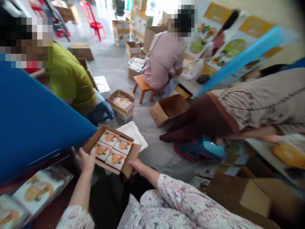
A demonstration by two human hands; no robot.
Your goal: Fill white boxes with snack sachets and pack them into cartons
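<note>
Between my two hands is an open cardboard box [133, 156], tilted a little, with several small white boxes [116, 159] printed with orange fruit packed inside. My left hand [86, 159] grips its left side near the corner, fingers partly behind the cardboard. On the right, my right hand [138, 166] is closed on the box's near right corner by a raised flap. A white foam lid [137, 135] lies on the floor just beyond the box, partly covered by it.
At lower left lie more printed boxes [35, 190] beside a blue panel [43, 117]. A filled carton [122, 111] and an open carton [170, 108] stand ahead. People sit at left and centre; another person bends at right near open cartons [238, 194].
</note>
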